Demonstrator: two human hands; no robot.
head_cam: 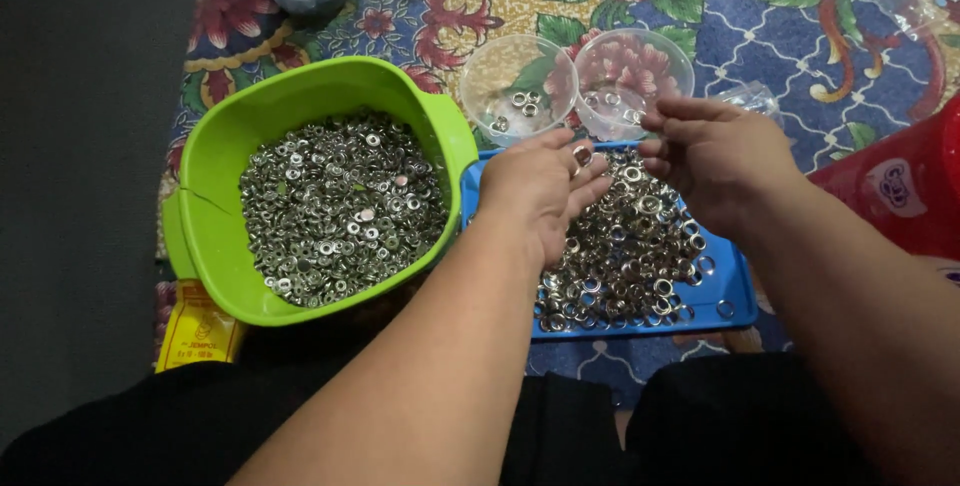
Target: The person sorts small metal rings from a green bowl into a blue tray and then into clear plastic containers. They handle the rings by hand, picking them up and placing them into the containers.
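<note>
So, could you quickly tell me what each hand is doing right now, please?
Left hand: fingers curled over the metal rings; grip cannot be told.
Right hand: fingertips pinched together; contents cannot be told.

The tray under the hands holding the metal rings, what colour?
Blue tray, clearest in the head view.

Just left of the left hand (545, 196) sits a green tub (215, 161) full of small metal rings, a yellow packet (197, 331) below it. Right of the right hand (715, 161) is a red container (900, 196). A flowered cloth (800, 36) lies beyond both.
</note>
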